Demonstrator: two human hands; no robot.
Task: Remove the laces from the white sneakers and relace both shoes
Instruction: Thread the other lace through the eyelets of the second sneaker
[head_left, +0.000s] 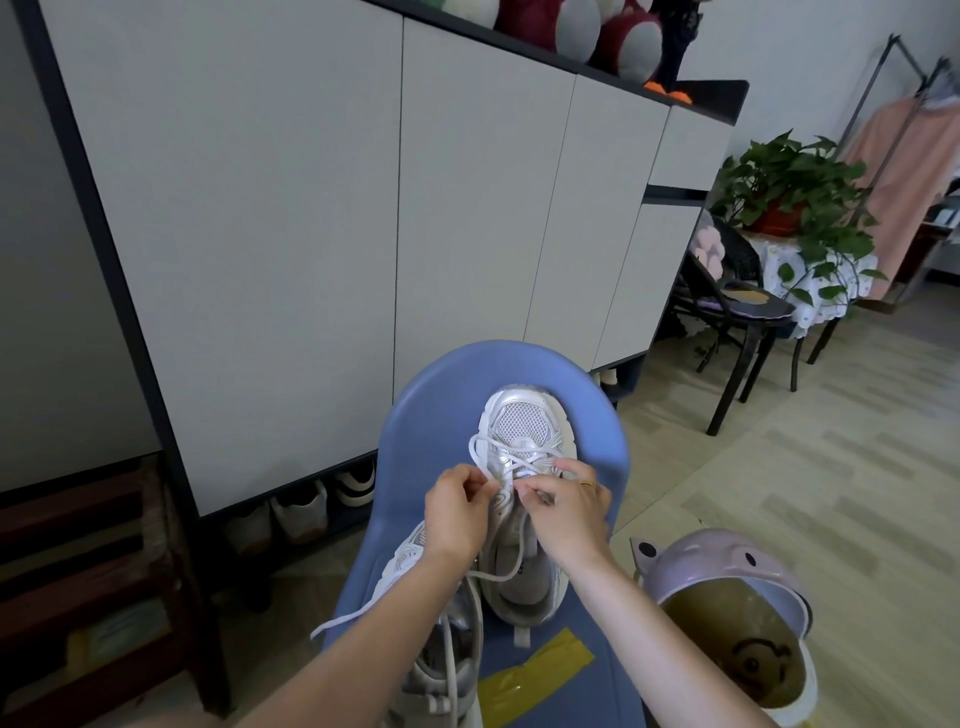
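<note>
A white sneaker (524, 426) lies on a blue chair (415, 415), toe pointing away from me. Its white lace (483, 447) crosses the lower eyelets and loops out on the left. My left hand (457, 512) pinches the lace at the shoe's left side. My right hand (569, 506), with a ring on one finger, pinches a lace end at the right eyelets. A second white sneaker (441, 639) lies nearer me on the left, partly hidden under my left forearm. A loose lace end (358, 616) trails off the chair's left edge.
A pink bin (727, 618) with a yellowish inside stands at the chair's right. Yellow tape (535, 675) is stuck on the seat. A grey cabinet (363, 208) with shoes beneath fills the back. A dark chair (737, 306) and a potted plant (795, 202) stand at the right.
</note>
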